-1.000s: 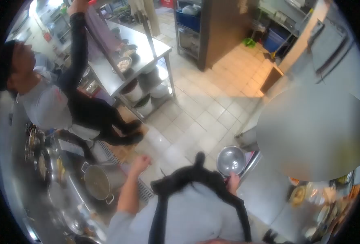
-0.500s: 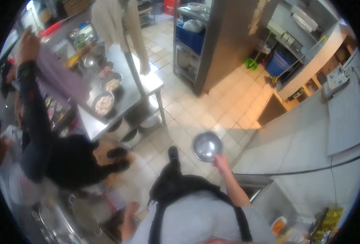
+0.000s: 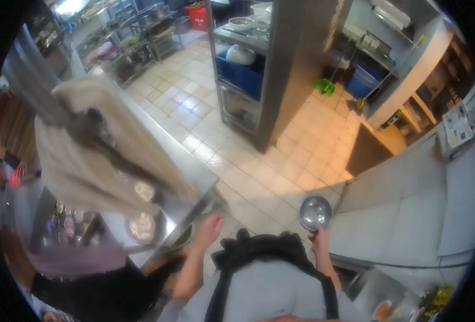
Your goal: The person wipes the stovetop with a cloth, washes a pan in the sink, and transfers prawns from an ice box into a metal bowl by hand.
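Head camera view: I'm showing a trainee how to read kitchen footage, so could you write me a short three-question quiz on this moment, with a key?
1. Multiple choice: does the left hand or the right hand hold the metal bowl?
A: left
B: right
C: both

2. True or false: the metal bowl is filled to the brim.

3. Fill in the colour: the crate on the metal rack is ____.

Key
1: B. The right hand grips it near the edge.
2: False. Its shiny inner surface shows.
3: blue.
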`<state>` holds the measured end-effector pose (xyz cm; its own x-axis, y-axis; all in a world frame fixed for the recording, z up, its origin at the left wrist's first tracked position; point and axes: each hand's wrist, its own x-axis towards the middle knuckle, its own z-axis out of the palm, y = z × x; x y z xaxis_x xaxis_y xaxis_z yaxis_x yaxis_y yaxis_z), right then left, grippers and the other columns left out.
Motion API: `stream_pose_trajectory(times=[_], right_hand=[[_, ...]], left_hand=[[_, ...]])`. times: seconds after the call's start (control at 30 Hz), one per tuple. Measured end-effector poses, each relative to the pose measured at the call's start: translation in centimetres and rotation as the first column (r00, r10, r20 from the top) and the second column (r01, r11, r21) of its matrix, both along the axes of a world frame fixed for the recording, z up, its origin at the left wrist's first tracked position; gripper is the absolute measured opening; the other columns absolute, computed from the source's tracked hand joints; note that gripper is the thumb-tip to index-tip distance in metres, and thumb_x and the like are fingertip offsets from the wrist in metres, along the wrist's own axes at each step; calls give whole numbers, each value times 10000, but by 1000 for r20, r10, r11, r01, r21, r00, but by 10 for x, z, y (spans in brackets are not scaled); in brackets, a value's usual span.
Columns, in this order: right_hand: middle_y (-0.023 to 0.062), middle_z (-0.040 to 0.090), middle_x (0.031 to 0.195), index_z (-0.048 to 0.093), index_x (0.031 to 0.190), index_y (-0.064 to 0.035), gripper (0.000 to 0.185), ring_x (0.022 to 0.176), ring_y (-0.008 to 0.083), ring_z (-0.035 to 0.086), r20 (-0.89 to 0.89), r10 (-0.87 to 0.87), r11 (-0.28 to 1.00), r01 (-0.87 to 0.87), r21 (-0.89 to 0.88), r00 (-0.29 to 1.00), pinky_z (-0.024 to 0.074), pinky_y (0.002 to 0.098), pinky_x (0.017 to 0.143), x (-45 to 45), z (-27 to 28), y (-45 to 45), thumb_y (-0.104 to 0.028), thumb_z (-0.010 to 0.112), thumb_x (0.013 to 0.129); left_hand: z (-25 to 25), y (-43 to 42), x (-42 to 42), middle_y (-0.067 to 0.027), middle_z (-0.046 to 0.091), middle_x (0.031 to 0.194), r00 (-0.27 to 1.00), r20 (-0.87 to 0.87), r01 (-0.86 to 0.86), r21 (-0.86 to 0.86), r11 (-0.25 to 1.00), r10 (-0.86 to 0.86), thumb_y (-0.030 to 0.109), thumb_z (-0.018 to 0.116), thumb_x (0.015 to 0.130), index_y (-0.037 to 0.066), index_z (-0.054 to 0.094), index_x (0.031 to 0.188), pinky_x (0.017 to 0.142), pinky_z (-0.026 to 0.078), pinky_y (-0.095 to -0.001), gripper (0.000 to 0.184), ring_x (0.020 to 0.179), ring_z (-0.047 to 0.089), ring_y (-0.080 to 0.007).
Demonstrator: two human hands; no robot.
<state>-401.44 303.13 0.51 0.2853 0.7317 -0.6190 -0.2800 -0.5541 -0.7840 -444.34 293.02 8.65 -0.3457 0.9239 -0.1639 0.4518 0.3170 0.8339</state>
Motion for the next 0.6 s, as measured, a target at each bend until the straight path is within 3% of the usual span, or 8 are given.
stream_pose_trajectory(times=[0.07,0.13,0.23,0.4,0.5,0.57,0.6], right_hand=[[85,583,645,566,864,-11,156,432,151,520,-58,-118,993,119,23,991,456,280,405,-17,0,19,-167,573,860],[83,584,649,561,871,-5,155,434,150,521,-25,-142,989,143,47,990,451,278,408,-23,-2,32,-160,567,859],[81,583,657,550,887,4,155,439,149,520,26,-180,979,176,106,983,447,274,415,-45,2,77,-148,558,857],[76,583,679,537,902,4,160,486,148,538,35,-113,983,106,151,993,455,271,436,-74,-14,199,-149,552,856],[77,595,724,564,969,32,232,572,155,573,92,116,982,-128,141,989,463,275,454,-113,-37,297,-174,563,864],[92,613,754,597,976,35,254,582,160,582,176,392,903,-414,116,903,471,278,460,-149,-40,366,-193,577,867],[95,617,759,605,968,32,254,588,158,585,220,510,836,-539,100,832,474,279,463,-175,-38,402,-200,579,868]], left_hand=[[0,44,-19,-185,671,966,998,-37,43,49,998,-41,222,603,890,26,654,1045,788,501,-366,255,900,655,-316],[-12,76,-26,-177,660,996,968,-230,126,100,987,-101,206,598,885,37,658,1044,784,501,-380,239,904,645,-320],[-22,125,-46,-185,652,984,956,-280,121,99,988,-90,204,601,880,34,654,1043,761,502,-390,242,885,642,-311],[-27,186,-70,-182,657,961,988,-150,-27,47,999,34,206,602,884,8,643,1050,750,502,-367,262,868,648,-287],[-29,208,-88,-161,673,958,979,-21,-203,-57,978,202,193,601,890,0,639,1073,758,503,-338,268,862,656,-251],[-41,204,-95,-194,666,999,946,-87,-319,-92,943,311,203,568,878,21,651,1063,801,506,-371,273,914,649,-320],[-42,205,-96,-188,672,997,938,-66,-347,-124,930,341,199,564,886,18,650,1067,805,505,-359,270,912,655,-306]])
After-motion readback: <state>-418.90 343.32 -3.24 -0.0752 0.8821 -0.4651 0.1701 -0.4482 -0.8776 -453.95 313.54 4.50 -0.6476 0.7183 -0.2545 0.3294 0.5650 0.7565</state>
